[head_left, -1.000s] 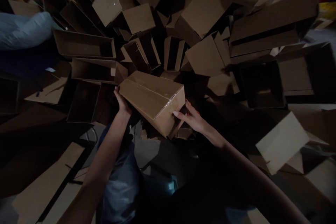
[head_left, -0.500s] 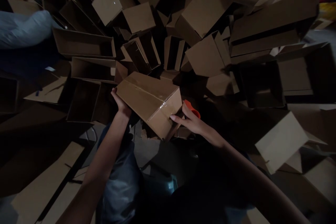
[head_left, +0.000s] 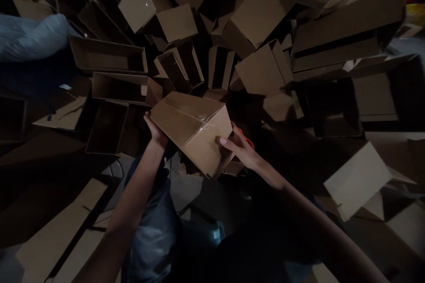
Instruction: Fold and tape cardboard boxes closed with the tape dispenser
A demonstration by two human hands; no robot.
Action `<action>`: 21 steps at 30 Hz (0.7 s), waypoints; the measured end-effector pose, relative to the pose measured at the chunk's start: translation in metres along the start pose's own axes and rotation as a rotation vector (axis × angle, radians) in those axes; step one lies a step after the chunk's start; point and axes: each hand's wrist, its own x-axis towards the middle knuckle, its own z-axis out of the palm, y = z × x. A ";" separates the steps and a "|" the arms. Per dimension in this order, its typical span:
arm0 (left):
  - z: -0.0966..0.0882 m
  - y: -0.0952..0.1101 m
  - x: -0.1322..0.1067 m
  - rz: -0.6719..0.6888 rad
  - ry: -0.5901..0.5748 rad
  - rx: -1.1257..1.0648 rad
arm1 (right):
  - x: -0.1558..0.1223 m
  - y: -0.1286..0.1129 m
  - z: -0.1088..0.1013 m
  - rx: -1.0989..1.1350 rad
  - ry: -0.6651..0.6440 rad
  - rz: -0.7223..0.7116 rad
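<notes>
Your left hand [head_left: 155, 130] is holding the left end of an oblong brown cardboard box [head_left: 189, 115], its fingers partly hidden. Your right hand [head_left: 242, 148] is grasping the opposite end, thumb resting on the end face. The box is being held tilted above the grey floor [head_left: 189, 190], in front of scattered open brown cardboard boxes [head_left: 106, 55]. A curved orange object [head_left: 249, 142] is showing behind your right hand; whether you are gripping it cannot be determined. Caution: if that object is crowding your fingers, the right end may be slipping downward. Excess thumb pressure may be loosening the glossy clear tape [head_left: 203, 118].
</notes>
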 end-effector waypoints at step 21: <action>0.018 0.006 -0.017 0.010 0.073 -0.039 | 0.000 -0.008 0.003 -0.149 0.025 0.008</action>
